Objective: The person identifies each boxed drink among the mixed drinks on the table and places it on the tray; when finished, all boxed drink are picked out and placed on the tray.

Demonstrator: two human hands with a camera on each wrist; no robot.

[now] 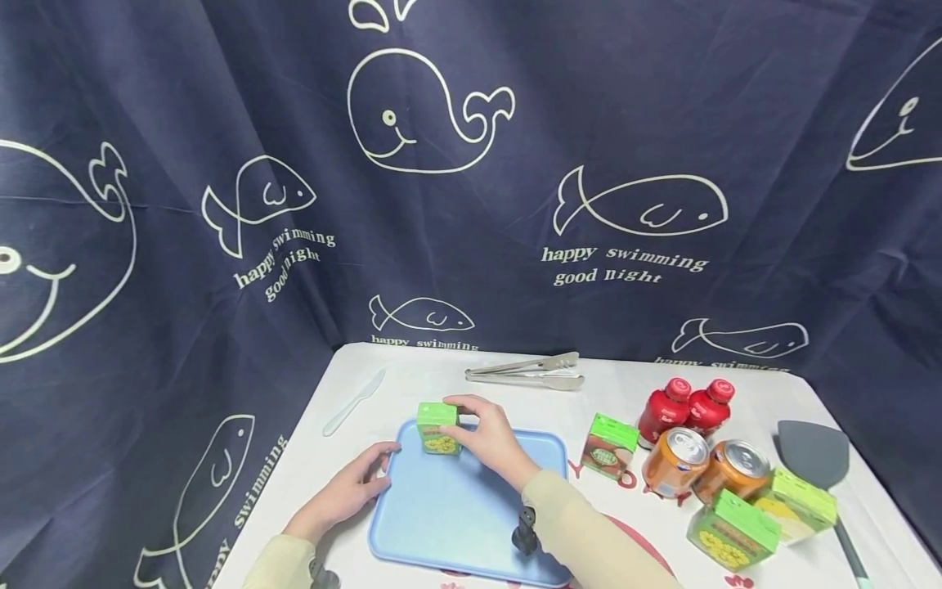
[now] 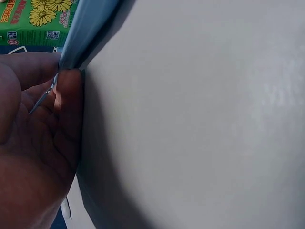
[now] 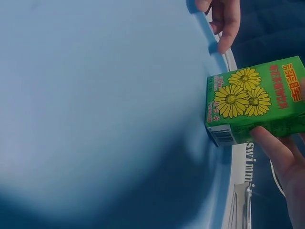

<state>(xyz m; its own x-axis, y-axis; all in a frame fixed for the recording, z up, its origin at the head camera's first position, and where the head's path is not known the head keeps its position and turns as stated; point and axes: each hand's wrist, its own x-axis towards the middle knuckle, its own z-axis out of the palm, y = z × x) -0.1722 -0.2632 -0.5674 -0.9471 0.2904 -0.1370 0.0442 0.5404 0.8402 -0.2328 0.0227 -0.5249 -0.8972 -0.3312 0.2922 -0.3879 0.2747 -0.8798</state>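
Observation:
My right hand pinches a green drink carton with yellow flowers between thumb and fingers. The carton is upright at the far left corner of a light blue tray; I cannot tell whether its base touches the tray. In the right wrist view the carton shows its flower print and a barcode. My left hand holds the tray's left rim, thumb and fingertips at the edge. The left wrist view has that hand at the blue rim, with the carton beyond.
Metal tongs lie behind the tray, and a pale knife lies to its left. On the right stand a brown-green carton, red bottles, orange cans, more cartons and a grey spatula.

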